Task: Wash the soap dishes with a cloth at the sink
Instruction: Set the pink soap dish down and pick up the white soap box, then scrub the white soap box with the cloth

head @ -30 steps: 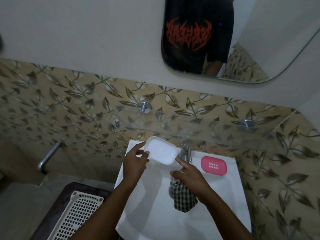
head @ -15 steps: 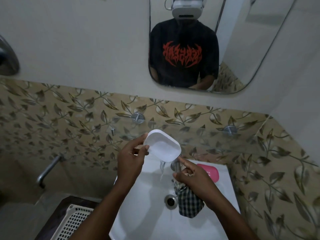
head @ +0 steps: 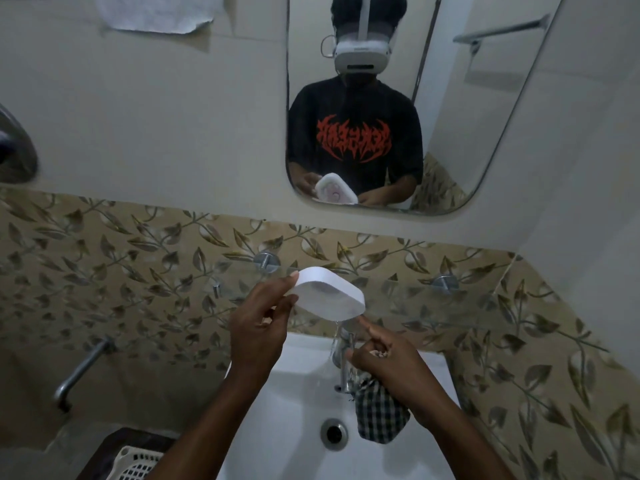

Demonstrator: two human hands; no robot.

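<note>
My left hand (head: 258,329) holds a white soap dish (head: 329,296) by its left end, raised above the white sink (head: 294,393) and tipped down to the right. Water runs off its lower right corner beside the metal tap (head: 343,362). My right hand (head: 384,362) is closed on a black-and-white checked cloth (head: 379,414), which hangs down over the basin just right of the tap. The forefinger of that hand points up toward the dish's low corner. The pink soap dish is hidden from view.
The drain (head: 334,433) sits in the basin's middle. A white perforated basket (head: 136,464) rests on a dark stool at lower left. A metal wall spout (head: 81,372) sticks out at left. The mirror (head: 398,98) above reflects a person holding the dish.
The left hand lifted the white dish higher and tipped it, so water pours off it. The view tilted up, and the pink dish went out of sight behind my right hand.
</note>
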